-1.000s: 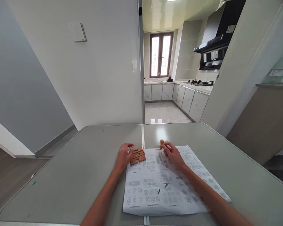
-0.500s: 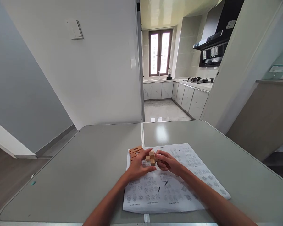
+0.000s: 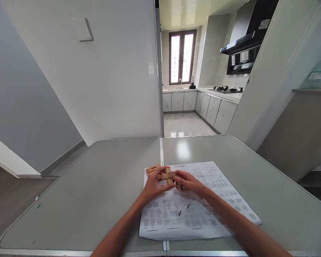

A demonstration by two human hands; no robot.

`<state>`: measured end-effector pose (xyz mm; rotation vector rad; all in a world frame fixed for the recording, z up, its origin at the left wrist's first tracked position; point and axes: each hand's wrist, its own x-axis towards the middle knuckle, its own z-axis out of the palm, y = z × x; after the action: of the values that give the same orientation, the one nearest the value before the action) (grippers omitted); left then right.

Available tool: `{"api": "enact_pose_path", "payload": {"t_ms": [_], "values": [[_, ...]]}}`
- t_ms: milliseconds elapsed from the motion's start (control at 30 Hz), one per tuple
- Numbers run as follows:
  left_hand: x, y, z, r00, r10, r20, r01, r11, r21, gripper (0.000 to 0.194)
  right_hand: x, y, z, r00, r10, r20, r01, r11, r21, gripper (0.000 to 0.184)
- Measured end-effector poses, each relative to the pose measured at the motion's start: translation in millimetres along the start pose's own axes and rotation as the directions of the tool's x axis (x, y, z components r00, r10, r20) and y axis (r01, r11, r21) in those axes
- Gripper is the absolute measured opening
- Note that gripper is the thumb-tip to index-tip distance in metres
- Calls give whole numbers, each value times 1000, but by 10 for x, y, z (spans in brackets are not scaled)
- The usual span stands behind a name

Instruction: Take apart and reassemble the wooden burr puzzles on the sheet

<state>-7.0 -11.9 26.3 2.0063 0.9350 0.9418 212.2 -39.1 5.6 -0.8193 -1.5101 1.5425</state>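
A small light-brown wooden burr puzzle (image 3: pixel 167 176), made of crossing blocks, is held just above a printed sheet (image 3: pixel 176 225). My left hand (image 3: pixel 153 186) grips it between thumb and fingers from the left. From the other side, the curled fingers of my right hand (image 3: pixel 188 183) touch its right end; some fingertips are hidden behind it. Behind my left hand lies an orange-brown slotted wooden piece (image 3: pixel 153 168), partly covered by that hand. The sheet shows rows of small puzzle drawings and dark pen ticks.
The grey-green table (image 3: pixel 96 192) has a metal seam (image 3: pixel 161 151) down its middle. A tiny teal scrap (image 3: pixel 37 206) lies near its left edge. Beyond the table, a doorway opens onto a kitchen with a window (image 3: pixel 181 57) and a gas stove (image 3: pixel 226 89).
The puzzle has been turned between my hands and now shows a cross shape. My left hand has shifted slightly and covers more of the slotted wood. The view has tilted a little.
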Motion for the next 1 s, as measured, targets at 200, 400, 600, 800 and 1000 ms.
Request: {"api": "enact_pose_path", "payload": {"t_ms": [200, 400, 600, 800, 1000], "values": [[5, 38, -53, 993, 73, 90, -73, 997, -3, 57, -31, 8, -69, 992, 83, 94, -73, 991, -109, 45], [4, 18, -67, 990, 117, 78, -122, 991, 60, 57, -24, 17, -75, 996, 38, 77, -23, 983, -183, 39], [5, -31, -59, 991, 110, 69, -118, 987, 111, 60, -18, 99, -69, 999, -17, 41, 24, 983, -181, 35], [-6, -58, -59, 991, 122, 51, -127, 983, 132, 65, -1, 171, -61, 996, -85, -2, 82, 970, -231, 33], [-13, -66, -48, 989, 147, 27, -150, 978, 144, 65, -10, 233, -72, 995, -96, -21, 87, 957, -277, 35]]}}
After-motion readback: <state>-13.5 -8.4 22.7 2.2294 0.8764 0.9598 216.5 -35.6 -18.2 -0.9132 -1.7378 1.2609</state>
